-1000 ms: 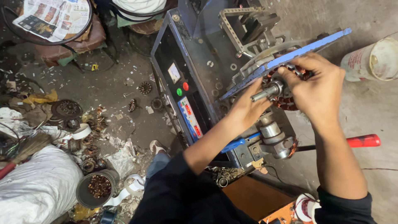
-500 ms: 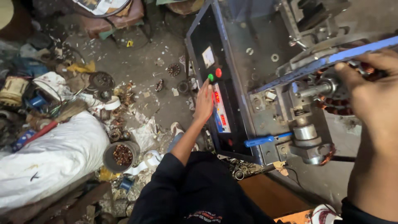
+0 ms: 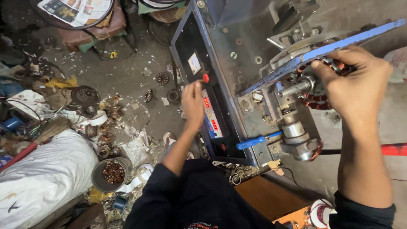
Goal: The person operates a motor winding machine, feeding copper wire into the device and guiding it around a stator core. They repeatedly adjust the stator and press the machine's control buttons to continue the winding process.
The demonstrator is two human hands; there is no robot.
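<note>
The grey winding machine (image 3: 250,63) is taken as the landmark. Its black control panel (image 3: 199,89) forms the left face, carrying a small pale rectangular label (image 3: 194,63) toward the far end, a red round button (image 3: 205,78) below that, and two narrow red displays nearer the person.

The left hand (image 3: 193,104) is at the panel, index finger extended with its tip just beside the red button, the other fingers curled in (grip closed on nothing).

The right hand (image 3: 358,87) is over the machine's right side, grip closed around the copper-wound stator (image 3: 316,101) mounted on the steel shaft (image 3: 294,88). A blue flat bar (image 3: 322,50) crosses above the stator.

A blue lever (image 3: 254,141) projects at the machine's near edge. Left of the machine, on the littered floor, lie a white sack (image 3: 42,169), a tin of copper scraps (image 3: 111,173) and, at the far end, a folded newspaper (image 3: 72,10).
</note>
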